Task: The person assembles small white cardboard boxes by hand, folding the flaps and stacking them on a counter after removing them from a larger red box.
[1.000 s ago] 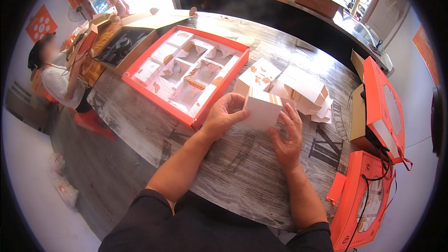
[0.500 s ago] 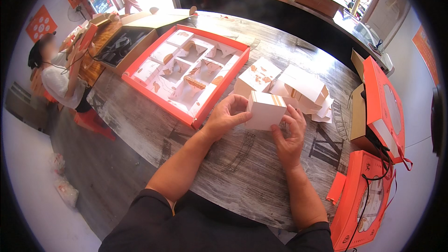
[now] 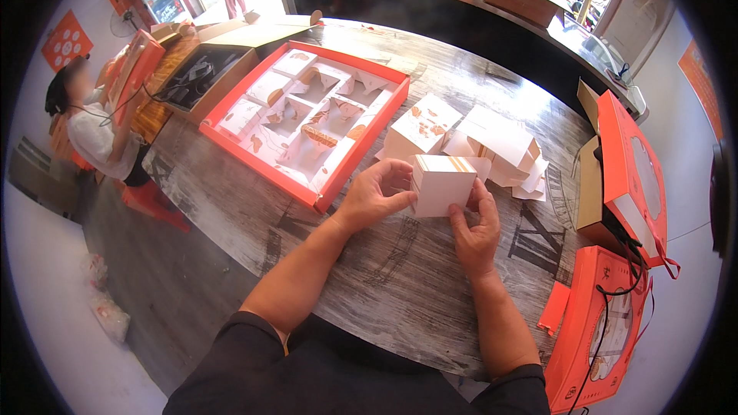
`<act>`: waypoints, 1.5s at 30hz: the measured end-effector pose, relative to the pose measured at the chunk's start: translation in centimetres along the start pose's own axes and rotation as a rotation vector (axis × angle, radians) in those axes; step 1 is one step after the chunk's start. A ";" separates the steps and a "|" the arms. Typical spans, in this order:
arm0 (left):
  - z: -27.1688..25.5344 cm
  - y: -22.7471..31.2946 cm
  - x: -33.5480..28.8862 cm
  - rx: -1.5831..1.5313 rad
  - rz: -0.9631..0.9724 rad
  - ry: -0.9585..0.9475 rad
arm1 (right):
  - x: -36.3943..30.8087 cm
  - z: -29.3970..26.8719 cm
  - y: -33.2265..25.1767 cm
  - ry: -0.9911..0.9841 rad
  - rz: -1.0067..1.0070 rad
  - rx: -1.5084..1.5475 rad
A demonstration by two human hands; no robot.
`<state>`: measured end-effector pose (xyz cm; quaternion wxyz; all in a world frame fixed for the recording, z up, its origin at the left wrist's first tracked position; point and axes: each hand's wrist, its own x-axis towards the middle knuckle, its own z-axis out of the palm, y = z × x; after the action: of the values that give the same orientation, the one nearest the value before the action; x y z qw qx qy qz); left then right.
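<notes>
Between my two hands is a small white cardboard box (image 3: 444, 188) with orange-gold stripes on its top, held just above the table. My left hand (image 3: 378, 196) grips its left side, thumb in front. My right hand (image 3: 475, 230) closes on the lower right corner, and a white flap sticks out beside those fingers. Just beyond stands a white box with a brown print (image 3: 427, 123); to its right lie several partly folded white cartons (image 3: 496, 142). Left of my hands, a large red tray box (image 3: 361, 138) holds printed white small boxes, some of them open-topped.
Red gift boxes with round windows (image 3: 630, 177) stand along the right edge, with a black cable (image 3: 606, 323) draped over the nearer one. A cardboard carton (image 3: 223, 77) with dark items sits at the far left. A co-worker (image 3: 96, 123) handles red boxes there.
The small white box has turned slightly and shifted a little right, and a flap now shows at its right side. The co-worker's red box moved; a passer-by in the background moved right.
</notes>
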<state>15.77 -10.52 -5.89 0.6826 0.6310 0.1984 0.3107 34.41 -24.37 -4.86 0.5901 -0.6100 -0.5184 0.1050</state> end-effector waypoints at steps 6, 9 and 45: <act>0.2 0.2 0.0 0.002 0.028 0.009 | -0.3 0.1 0.5 -0.003 0.042 0.078; 0.2 0.0 0.0 0.008 0.024 0.002 | -0.3 0.2 0.3 0.010 0.058 0.101; 1.1 1.6 -0.5 0.047 0.139 0.267 | -0.2 0.3 -0.7 -0.005 -0.045 0.036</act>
<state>15.85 -11.65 -4.25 0.6120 0.6122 0.2506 0.4335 33.77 -24.51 -4.47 0.6018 -0.5872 -0.5316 0.1023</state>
